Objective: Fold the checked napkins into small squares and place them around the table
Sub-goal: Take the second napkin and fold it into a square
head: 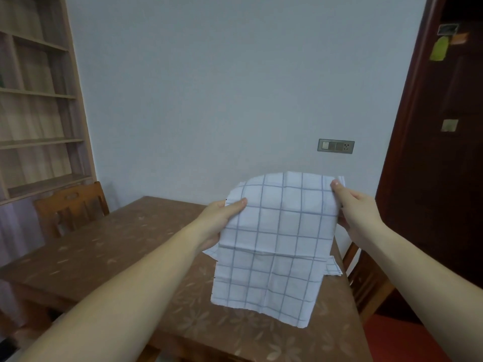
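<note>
Both hands pinch one checked napkin (277,241) aloft above the table (104,244): left hand (222,220) grips its left edge, right hand (352,212) its upper right corner. Recommend aligning corners squarely before creasing on the tabletop.

Both hands — left hand (222,220), right hand (352,212) — hold checked napkin (274,244) above table (104,246).

So the checked napkin (277,239) is white with thin blue grid lines, doubled over with creases showing, hanging up in the air with its bottom edge dangling over the brown floral tabletop (109,239).
</note>
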Tool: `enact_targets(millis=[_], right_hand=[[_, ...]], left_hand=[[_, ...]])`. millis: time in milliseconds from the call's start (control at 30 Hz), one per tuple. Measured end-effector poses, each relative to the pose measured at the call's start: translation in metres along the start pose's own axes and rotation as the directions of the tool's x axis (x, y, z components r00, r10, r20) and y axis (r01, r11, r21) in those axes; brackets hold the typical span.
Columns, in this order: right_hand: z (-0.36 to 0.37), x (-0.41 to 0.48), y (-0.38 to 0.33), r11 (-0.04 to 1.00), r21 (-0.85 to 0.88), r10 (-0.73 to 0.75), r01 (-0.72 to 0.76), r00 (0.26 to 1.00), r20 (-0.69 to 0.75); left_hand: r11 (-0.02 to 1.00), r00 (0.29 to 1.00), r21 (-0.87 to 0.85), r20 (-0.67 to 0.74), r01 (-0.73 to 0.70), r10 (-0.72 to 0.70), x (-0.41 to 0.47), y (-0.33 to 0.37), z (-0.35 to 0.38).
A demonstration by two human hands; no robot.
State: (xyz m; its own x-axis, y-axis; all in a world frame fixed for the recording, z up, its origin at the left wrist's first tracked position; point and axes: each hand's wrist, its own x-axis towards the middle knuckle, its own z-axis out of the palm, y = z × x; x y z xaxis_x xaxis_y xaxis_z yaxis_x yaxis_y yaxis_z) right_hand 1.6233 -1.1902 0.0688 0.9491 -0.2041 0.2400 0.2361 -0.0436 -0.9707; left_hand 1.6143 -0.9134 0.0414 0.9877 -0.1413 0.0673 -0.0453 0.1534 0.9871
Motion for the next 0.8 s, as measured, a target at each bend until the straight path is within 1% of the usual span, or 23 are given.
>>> enact_targets(millis=[33, 100, 133, 167, 200, 233, 267, 300, 333, 367, 400, 433, 467, 533, 633, 733, 800], right_hand=[[0.0, 0.003, 0.001, 1.0, 0.017, 0.016, -0.016, 1.0, -0.027], [0.002, 0.006, -0.001, 0.997, 0.043, 0.064, -0.06, 0.995, -0.083], [0.002, 0.008, -0.003, 0.994, 0.056, 0.1, -0.095, 0.991, -0.092], [0.001, 0.01, -0.004, 0.987, 0.066, 0.15, -0.145, 0.986, -0.078], [0.0, 0.01, -0.004, 0.976, 0.052, 0.214, -0.213, 0.977, -0.019], [-0.003, 0.008, -0.004, 0.957, -0.012, 0.289, -0.289, 0.954, 0.083], [-0.005, 0.004, -0.002, 0.928, -0.111, 0.372, -0.356, 0.904, 0.211], [-0.007, 0.0, 0.003, 0.888, -0.226, 0.455, -0.4, 0.83, 0.321], [-0.008, -0.004, 0.011, 0.852, -0.329, 0.516, -0.407, 0.759, 0.398], [-0.009, -0.009, 0.019, 0.832, -0.401, 0.544, -0.384, 0.709, 0.449], [-0.008, -0.012, 0.025, 0.829, -0.426, 0.547, -0.364, 0.686, 0.479], [-0.005, -0.014, 0.03, 0.836, -0.417, 0.538, -0.358, 0.684, 0.492], [-0.003, -0.014, 0.034, 0.848, -0.39, 0.521, -0.359, 0.698, 0.492], [0.002, -0.013, 0.038, 0.88, -0.296, 0.472, -0.371, 0.749, 0.464], [0.005, -0.006, 0.041, 0.905, -0.187, 0.424, -0.381, 0.835, 0.35], [0.007, 0.0, 0.042, 0.922, -0.14, 0.385, -0.361, 0.893, 0.233], [0.008, 0.001, 0.042, 0.936, -0.14, 0.344, -0.324, 0.926, 0.157]], left_hand=[[0.998, 0.999, 0.063, 0.034, 0.008, -0.01, -0.003, -0.003, -0.001], [0.962, 0.991, 0.27, 0.111, 0.038, -0.07, -0.009, -0.015, -0.002], [0.943, 0.985, 0.327, 0.135, 0.054, -0.103, -0.011, -0.022, -0.002], [0.942, 0.984, 0.33, 0.138, 0.063, -0.114, -0.012, -0.028, -0.002], [0.957, 0.988, 0.282, 0.117, 0.067, -0.104, -0.012, -0.031, -0.001], [0.977, 0.993, 0.204, 0.083, 0.064, -0.082, -0.011, -0.034, -0.001], [0.993, 0.997, 0.107, 0.044, 0.057, -0.062, -0.009, -0.034, 0.0], [0.999, 0.999, 0.031, 0.0, 0.044, -0.044, -0.006, -0.034, -0.001], [0.999, 0.999, -0.024, -0.042, 0.031, -0.032, -0.004, -0.032, -0.002], [0.998, 0.996, -0.053, -0.087, 0.02, -0.024, -0.002, -0.03, -0.004], [0.998, 0.992, -0.066, -0.128, 0.013, -0.021, -0.001, -0.027, -0.006], [0.998, 0.988, -0.058, -0.155, 0.007, -0.016, 0.0, -0.025, -0.008], [0.999, 0.985, -0.048, -0.17, 0.009, -0.017, 0.001, -0.023, -0.011], [0.999, 0.981, -0.024, -0.191, 0.025, -0.029, 0.003, -0.023, -0.015], [0.997, 0.979, 0.006, -0.193, 0.071, -0.068, 0.005, -0.025, -0.02], [0.988, 0.985, 0.076, -0.122, 0.134, -0.125, 0.004, -0.026, -0.027], [0.984, 0.983, 0.092, -0.119, 0.15, -0.139, 0.004, -0.026, -0.029]])
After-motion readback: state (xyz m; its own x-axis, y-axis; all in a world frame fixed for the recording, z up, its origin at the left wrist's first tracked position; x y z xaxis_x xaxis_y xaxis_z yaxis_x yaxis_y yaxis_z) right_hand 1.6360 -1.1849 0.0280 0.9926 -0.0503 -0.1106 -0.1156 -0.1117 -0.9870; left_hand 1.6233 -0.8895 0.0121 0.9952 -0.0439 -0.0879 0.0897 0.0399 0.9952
